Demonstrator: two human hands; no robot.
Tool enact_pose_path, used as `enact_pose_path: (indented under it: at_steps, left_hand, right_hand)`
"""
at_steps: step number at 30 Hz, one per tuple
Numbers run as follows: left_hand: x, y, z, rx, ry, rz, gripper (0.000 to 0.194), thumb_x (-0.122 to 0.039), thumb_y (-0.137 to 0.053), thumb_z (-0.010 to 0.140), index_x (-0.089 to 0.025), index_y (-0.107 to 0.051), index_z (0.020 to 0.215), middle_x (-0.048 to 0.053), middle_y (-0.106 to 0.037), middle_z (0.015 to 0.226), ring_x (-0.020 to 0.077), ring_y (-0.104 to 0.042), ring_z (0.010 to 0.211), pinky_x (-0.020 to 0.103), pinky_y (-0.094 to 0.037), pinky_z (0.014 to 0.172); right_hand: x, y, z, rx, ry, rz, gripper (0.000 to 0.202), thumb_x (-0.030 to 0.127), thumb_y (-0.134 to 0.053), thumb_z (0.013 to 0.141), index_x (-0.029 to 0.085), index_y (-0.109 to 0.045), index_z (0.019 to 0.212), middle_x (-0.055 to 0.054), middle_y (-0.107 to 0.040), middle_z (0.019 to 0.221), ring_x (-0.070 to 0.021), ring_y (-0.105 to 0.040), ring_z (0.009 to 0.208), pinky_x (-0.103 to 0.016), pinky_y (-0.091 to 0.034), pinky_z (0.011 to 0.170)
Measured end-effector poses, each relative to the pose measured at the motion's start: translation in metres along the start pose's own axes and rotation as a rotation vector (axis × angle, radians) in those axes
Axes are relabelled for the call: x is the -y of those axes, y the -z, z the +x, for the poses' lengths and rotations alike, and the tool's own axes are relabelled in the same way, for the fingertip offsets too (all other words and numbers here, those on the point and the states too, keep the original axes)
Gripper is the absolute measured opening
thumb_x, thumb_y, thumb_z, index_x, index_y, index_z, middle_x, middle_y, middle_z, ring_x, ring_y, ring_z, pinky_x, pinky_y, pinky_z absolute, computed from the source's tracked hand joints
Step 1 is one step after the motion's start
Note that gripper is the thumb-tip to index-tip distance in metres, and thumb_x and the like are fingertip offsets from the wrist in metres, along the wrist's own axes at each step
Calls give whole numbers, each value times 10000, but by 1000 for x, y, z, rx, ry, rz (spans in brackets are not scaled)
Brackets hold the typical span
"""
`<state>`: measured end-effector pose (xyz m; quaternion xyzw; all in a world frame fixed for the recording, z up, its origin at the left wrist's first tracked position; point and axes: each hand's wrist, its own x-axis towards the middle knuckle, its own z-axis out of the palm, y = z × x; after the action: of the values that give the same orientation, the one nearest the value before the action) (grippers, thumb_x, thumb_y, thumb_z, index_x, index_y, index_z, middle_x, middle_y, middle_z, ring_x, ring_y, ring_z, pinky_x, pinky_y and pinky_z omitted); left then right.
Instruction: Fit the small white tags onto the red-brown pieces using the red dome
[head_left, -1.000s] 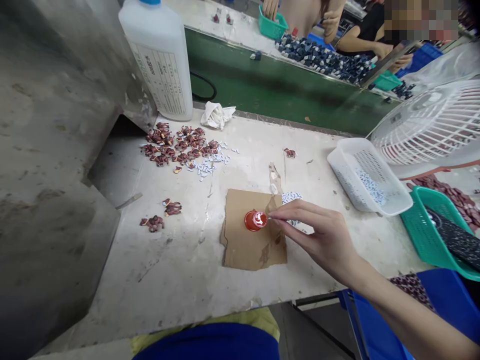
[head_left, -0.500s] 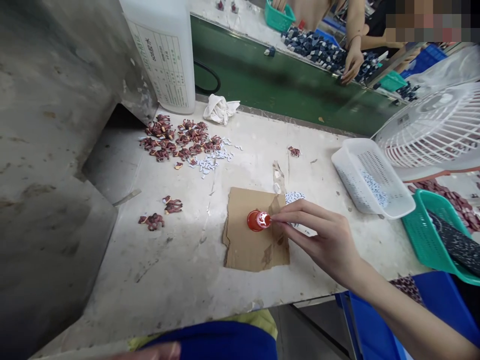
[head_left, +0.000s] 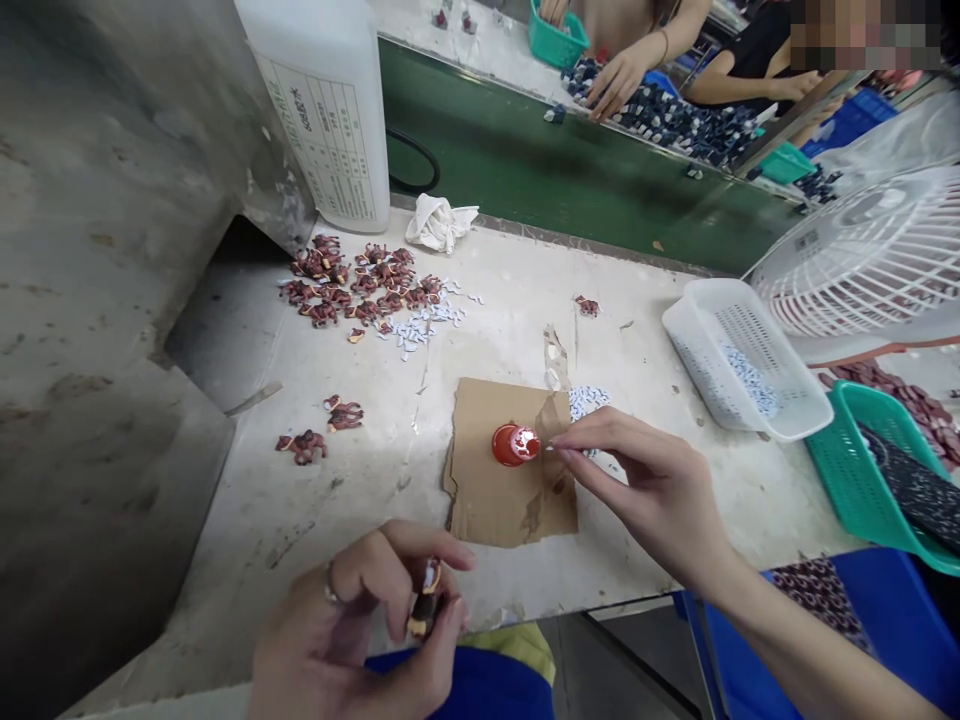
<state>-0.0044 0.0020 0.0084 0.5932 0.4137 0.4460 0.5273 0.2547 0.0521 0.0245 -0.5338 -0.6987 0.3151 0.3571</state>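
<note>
Near the front edge, my left hand (head_left: 367,620) pinches a small brown figurine (head_left: 425,600) with yellowish and pale parts. My right hand (head_left: 637,480) is closed at the fingertips on a tiny white piece (head_left: 551,447), just right of a small red cup (head_left: 516,444). The cup's top looks wet and shiny. It stands on a torn square of cardboard (head_left: 487,500). Behind my right fingers lies a small heap of white pieces (head_left: 589,402). Two figurines (head_left: 304,446) lie to the left, one of them slightly farther back.
More brown figurines (head_left: 322,290) and loose white pieces (head_left: 420,325) lie at the back left by a large jug (head_left: 330,130) and a crumpled cloth (head_left: 441,222). At right stand a white basket (head_left: 697,350), a green basket (head_left: 840,470) and a fan (head_left: 885,250). Across the green divider, a person handles dark parts.
My left hand has risen into view with the figurine. My right fingertips have drawn slightly right, away from the red cup. The person's hand across the divider has moved left.
</note>
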Motion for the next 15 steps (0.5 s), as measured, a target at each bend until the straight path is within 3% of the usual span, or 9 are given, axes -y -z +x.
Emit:
enact_pose_path:
  at_steps: [4, 7, 11, 15]
  left_hand:
    - [6, -3, 8, -37, -35, 161, 320, -41, -678, 848, -171, -407, 738, -23, -604, 889, 41, -638, 724, 144, -542, 641]
    - [5, -11, 13, -69, -90, 142, 216, -43, -712, 834, -184, -547, 835, -6, -630, 934, 67, -679, 807, 173, -592, 698]
    - [5, -21, 11, -127, -236, 200, 259, 32, -715, 791, -160, -606, 927, -3, -692, 941, 86, -716, 894, 163, -634, 771]
    - [4, -24, 5, -265, -180, 255, 336, -26, -766, 795, -151, -639, 1080, -22, -719, 974, 69, -721, 863, 131, -631, 795]
  right_hand:
    - [10, -6, -6, -54, -96, 105, 173, 106, -707, 926, 260, -774, 970, -4, -774, 918, -143, -701, 873, -283, -585, 759]
    - [20, -12, -13, -43, -87, 183, 202, 85, -720, 909, 264, -778, 982, 6, -776, 921, -130, -707, 882, -261, -588, 770]
    - [33, -22, -19, -1, -42, 279, 237, 42, -706, 897, 238, -785, 1004, -12, -771, 921, -126, -717, 864, -256, -592, 744]
    - [42, -28, -20, 27, -28, 356, 221, 13, -695, 887, 185, -789, 989, -48, -769, 921, -140, -737, 854, -261, -615, 740]
